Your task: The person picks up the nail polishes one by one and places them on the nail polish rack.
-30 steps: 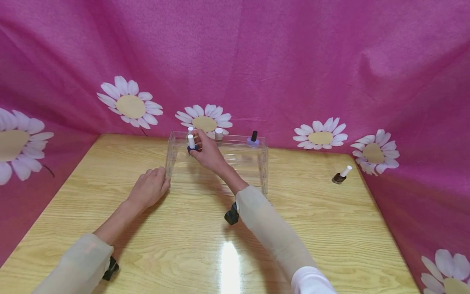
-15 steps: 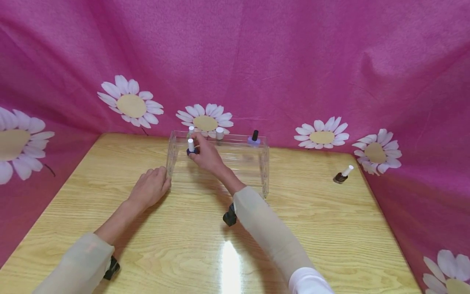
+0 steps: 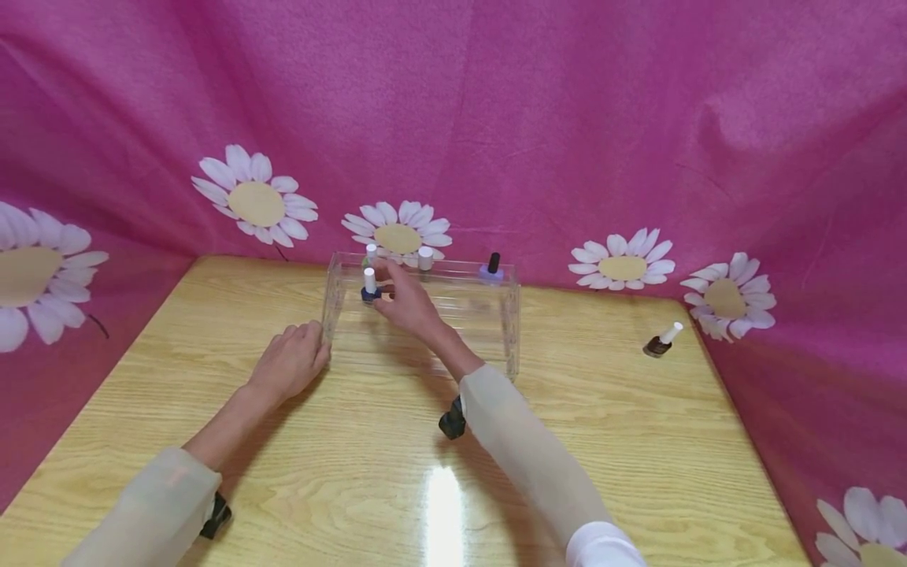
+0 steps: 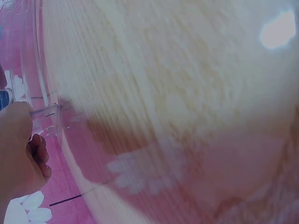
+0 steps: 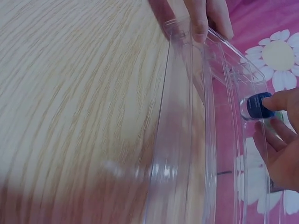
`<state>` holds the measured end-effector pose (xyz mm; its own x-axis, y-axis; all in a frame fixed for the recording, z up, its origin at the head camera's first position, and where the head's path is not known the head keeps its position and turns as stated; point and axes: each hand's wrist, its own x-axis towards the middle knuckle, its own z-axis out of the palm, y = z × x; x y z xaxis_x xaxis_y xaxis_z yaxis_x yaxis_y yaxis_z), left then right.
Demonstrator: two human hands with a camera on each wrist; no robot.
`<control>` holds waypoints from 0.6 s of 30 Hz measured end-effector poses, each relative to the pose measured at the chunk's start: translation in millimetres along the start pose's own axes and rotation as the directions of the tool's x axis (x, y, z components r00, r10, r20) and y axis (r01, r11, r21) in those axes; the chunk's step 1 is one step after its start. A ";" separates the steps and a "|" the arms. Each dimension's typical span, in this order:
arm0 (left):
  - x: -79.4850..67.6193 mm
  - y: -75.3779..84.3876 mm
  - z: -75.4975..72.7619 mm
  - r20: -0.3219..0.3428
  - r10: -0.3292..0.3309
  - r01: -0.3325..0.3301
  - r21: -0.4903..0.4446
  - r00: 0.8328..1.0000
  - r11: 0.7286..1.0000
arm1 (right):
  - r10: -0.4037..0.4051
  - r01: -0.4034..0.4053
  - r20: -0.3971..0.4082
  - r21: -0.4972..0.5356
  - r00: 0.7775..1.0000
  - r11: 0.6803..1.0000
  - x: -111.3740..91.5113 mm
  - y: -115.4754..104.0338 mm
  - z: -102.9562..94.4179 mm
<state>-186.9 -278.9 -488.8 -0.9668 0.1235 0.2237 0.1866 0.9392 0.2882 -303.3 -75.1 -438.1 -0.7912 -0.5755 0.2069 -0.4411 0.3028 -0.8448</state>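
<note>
A clear plastic tiered rack [image 3: 460, 272] stands at the back of the table. My left hand [image 3: 292, 362] holds its left end, with fingers curled at the edge in the left wrist view. A dark blue nail polish bottle [image 5: 258, 106] with a white cap stands on an upper tier at the left. Beside it, my right hand [image 3: 407, 299] has its fingers spread apart, the thumb at the bottle's edge. Behind that bottle is another white-capped bottle [image 3: 372, 252], partly hidden by the hand. Farther right on the top tier are a white-capped bottle [image 3: 425, 258] and a lilac bottle [image 3: 492, 272] with a black cap.
A dark nail polish bottle [image 3: 658, 346] with a white cap stands on the wooden table [image 3: 340, 472] at the right. A pink flowered cloth [image 3: 524, 142] hangs behind and along both sides.
My right hand lowers the blue bottle slightly onto the tier, then loosens and shifts a little right of it. The left hand stays at the rack's end.
</note>
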 end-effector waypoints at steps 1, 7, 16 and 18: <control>0.2 0.2 0.1 0.002 0.001 -0.001 -0.001 1.000 1.000 | -0.001 0.001 0.001 0.001 1.000 1.000 -2.5 0.7 -2.6; 0.6 1.1 -1.7 0.023 -0.014 0.014 0.002 1.000 1.000 | 0.007 -0.007 -0.027 -0.010 1.000 1.000 -19.6 2.2 -23.5; 0.4 3.8 -3.1 0.048 -0.029 0.030 -0.003 0.998 1.000 | -0.062 0.060 -0.022 -0.069 0.998 0.996 -36.2 0.2 -56.7; 0.0 4.0 -4.0 0.040 -0.025 0.025 -0.004 0.999 1.000 | -0.076 0.074 -0.014 -0.114 0.997 0.991 -39.7 -3.7 -64.5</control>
<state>-185.5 -276.4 -483.9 -0.9773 0.1129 0.1792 0.1632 0.9407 0.2975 -297.5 -4.4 -411.3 -0.7614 -0.5861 0.2771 -0.5437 0.3446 -0.7653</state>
